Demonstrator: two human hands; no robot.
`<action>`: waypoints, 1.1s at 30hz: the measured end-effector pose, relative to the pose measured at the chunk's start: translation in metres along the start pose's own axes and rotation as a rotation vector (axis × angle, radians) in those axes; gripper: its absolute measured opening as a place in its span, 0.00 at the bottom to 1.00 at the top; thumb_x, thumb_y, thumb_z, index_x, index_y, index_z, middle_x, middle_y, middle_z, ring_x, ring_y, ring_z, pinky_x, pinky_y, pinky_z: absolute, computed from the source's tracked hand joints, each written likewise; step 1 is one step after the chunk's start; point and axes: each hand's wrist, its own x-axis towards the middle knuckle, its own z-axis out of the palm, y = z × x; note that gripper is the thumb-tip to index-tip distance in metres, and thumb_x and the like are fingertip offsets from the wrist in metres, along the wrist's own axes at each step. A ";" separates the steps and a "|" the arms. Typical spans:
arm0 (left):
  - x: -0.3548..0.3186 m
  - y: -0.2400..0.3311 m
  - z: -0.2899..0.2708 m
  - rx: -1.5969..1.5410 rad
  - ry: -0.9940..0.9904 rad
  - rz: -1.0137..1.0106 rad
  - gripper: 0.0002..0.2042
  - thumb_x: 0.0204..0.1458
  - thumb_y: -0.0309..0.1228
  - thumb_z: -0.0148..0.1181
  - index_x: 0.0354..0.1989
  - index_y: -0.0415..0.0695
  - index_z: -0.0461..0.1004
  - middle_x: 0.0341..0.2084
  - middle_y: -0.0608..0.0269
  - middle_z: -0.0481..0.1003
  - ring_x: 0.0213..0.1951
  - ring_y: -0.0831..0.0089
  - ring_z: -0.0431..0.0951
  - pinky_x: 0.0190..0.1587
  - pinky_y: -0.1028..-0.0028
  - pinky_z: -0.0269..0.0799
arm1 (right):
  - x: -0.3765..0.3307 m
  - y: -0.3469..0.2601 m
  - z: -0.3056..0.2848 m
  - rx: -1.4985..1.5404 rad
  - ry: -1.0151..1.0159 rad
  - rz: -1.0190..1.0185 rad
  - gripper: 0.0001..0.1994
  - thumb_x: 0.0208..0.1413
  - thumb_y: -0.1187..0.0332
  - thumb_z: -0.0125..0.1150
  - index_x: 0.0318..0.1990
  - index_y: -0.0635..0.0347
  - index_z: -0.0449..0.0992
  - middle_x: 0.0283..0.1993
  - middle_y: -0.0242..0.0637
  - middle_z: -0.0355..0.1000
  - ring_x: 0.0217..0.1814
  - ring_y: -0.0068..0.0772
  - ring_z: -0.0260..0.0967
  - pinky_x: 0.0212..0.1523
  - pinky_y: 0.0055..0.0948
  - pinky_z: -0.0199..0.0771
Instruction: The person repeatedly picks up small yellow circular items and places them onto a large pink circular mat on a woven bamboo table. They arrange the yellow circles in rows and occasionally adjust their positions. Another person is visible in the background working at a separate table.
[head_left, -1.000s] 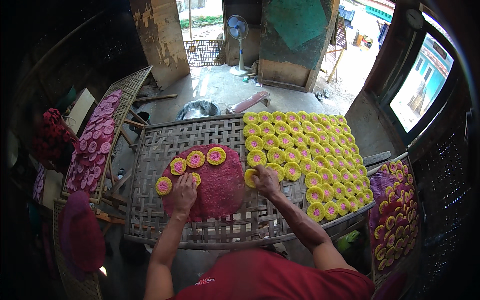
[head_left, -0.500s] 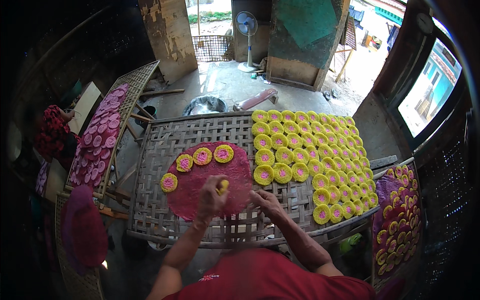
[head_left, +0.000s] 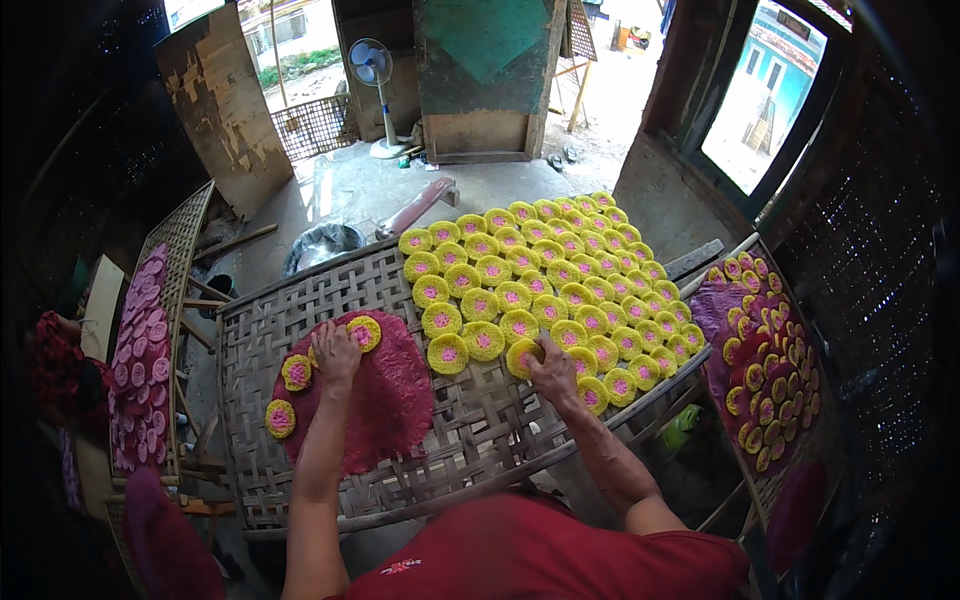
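Note:
My left hand [head_left: 338, 355] reaches over a dark red round mat [head_left: 395, 400] on a woven bamboo rack. Its fingers curl down on a lacy yellow disc in the row along the mat's far edge; the hand hides most of it. Beside it lie another yellow disc with a pink centre [head_left: 364, 333] and two more to the left. At the near edge of the rows, my right hand [head_left: 553, 372] pinches a yellow-and-pink disc [head_left: 521, 358] between thumb and fingers. Many like discs [head_left: 511, 296] cover the rack's right side in close rows.
The bamboo rack [head_left: 300, 287] has a raised wooden edge. More racks stand left, with pink discs [head_left: 145, 345], and right, with yellow discs [head_left: 775, 370]. A person in patterned red [head_left: 65, 370] is at far left. Beyond are a basin [head_left: 323, 246] and a standing fan [head_left: 380, 90].
The view has turned right. My left hand, which held a yellow piece over the mat, now presses at the far row. My right hand went from the mat's edge to the disc rows, holding a disc.

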 end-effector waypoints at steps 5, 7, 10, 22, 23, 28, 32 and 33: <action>-0.001 0.021 -0.025 -0.189 -0.008 -0.073 0.09 0.49 0.29 0.68 0.37 0.45 0.77 0.40 0.55 0.82 0.52 0.57 0.79 0.61 0.54 0.67 | 0.006 0.018 0.003 -0.123 0.203 -0.227 0.18 0.55 0.67 0.67 0.52 0.60 0.75 0.46 0.50 0.78 0.48 0.56 0.76 0.48 0.48 0.77; -0.005 0.030 -0.035 -0.211 0.076 -0.054 0.10 0.47 0.26 0.68 0.36 0.44 0.75 0.34 0.56 0.81 0.45 0.56 0.82 0.54 0.55 0.72 | 0.008 0.019 0.001 -0.148 0.268 -0.304 0.18 0.54 0.67 0.68 0.52 0.59 0.76 0.45 0.48 0.77 0.47 0.55 0.76 0.47 0.48 0.77; -0.012 0.039 -0.046 -0.499 0.038 -0.146 0.11 0.50 0.26 0.67 0.40 0.44 0.74 0.32 0.57 0.80 0.38 0.55 0.83 0.44 0.59 0.77 | 0.004 0.006 -0.005 -0.249 0.377 -0.367 0.19 0.52 0.68 0.69 0.52 0.58 0.76 0.44 0.45 0.76 0.46 0.52 0.75 0.48 0.47 0.77; -0.156 0.105 -0.123 -0.795 -0.107 0.477 0.21 0.50 0.29 0.73 0.52 0.41 0.76 0.46 0.50 0.80 0.53 0.54 0.79 0.58 0.60 0.73 | -0.057 -0.062 0.037 0.845 -0.496 0.400 0.20 0.67 0.54 0.62 0.50 0.65 0.76 0.41 0.38 0.78 0.42 0.26 0.76 0.42 0.30 0.77; -0.148 0.080 -0.120 -0.789 -0.122 0.321 0.26 0.49 0.34 0.75 0.56 0.40 0.75 0.55 0.47 0.77 0.61 0.51 0.74 0.67 0.58 0.65 | -0.054 -0.059 0.035 0.824 -0.435 0.291 0.19 0.64 0.57 0.65 0.51 0.66 0.76 0.42 0.38 0.78 0.41 0.29 0.76 0.45 0.32 0.78; -0.116 -0.066 -0.090 -0.030 0.105 -0.274 0.29 0.59 0.41 0.64 0.65 0.36 0.70 0.67 0.40 0.65 0.71 0.49 0.62 0.71 0.56 0.59 | -0.037 -0.047 0.024 0.314 -0.288 0.095 0.19 0.59 0.61 0.67 0.51 0.65 0.75 0.45 0.49 0.80 0.46 0.43 0.80 0.45 0.39 0.78; -0.134 -0.120 -0.064 0.028 -0.059 -0.308 0.26 0.65 0.43 0.54 0.65 0.37 0.71 0.68 0.40 0.65 0.71 0.48 0.62 0.72 0.55 0.57 | -0.026 -0.040 0.026 -0.048 -0.090 -0.120 0.16 0.59 0.61 0.66 0.51 0.59 0.76 0.47 0.52 0.78 0.47 0.55 0.78 0.45 0.46 0.79; -0.138 -0.124 -0.058 0.000 0.000 -0.268 0.21 0.64 0.37 0.54 0.61 0.37 0.74 0.64 0.42 0.70 0.68 0.48 0.66 0.70 0.54 0.60 | -0.024 -0.038 0.027 -0.104 -0.038 -0.203 0.17 0.58 0.61 0.67 0.51 0.58 0.76 0.47 0.50 0.78 0.46 0.54 0.79 0.44 0.46 0.79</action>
